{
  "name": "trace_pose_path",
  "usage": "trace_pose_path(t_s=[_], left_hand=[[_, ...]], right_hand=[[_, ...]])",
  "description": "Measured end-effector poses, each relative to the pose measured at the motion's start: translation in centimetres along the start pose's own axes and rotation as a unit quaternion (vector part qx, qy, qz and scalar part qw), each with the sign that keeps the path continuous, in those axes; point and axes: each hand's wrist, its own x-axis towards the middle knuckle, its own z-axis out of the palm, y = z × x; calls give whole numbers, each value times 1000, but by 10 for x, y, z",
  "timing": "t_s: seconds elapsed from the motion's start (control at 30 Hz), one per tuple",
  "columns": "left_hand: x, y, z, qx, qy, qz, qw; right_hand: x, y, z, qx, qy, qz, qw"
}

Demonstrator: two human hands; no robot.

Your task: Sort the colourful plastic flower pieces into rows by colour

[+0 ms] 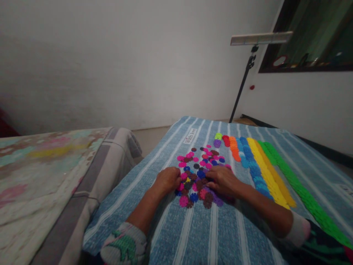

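A loose pile of notched plastic discs (193, 198) in pink, brown, dark blue, purple and black lies on a blue striped cloth (165, 235). My left hand (168, 179) is at the pile's left edge, fingers curled in, tips hidden among the discs. Over the right side of the pile bends my right hand (224, 180), its fingers drawn together and pointing left. Purple discs (218, 200) show just below it. Whether either hand pinches a disc cannot be made out.
Right of the pile run overlapping disc rows by colour: short red (226, 140) and orange (234, 149) ones, then blue (257, 176), yellow (271, 176) and long green (303, 195) rows. A patterned bed (68, 162) stands left. Behind is a light stand (239, 90).
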Motion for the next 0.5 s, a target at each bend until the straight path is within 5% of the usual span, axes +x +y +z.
trace_pose_path(t_s=[0.13,0.37,0.5], left_hand=[[-1,3,-1,-2,-3,7,1000],[0,3,3,3,5,16,1000],[1,4,5,9,10,15,1000]], right_hand=[[8,-17,11,-6,3,-4,1000],[26,-5,15,-34,42,78,995],[30,-21,23,-19,83,5,996]])
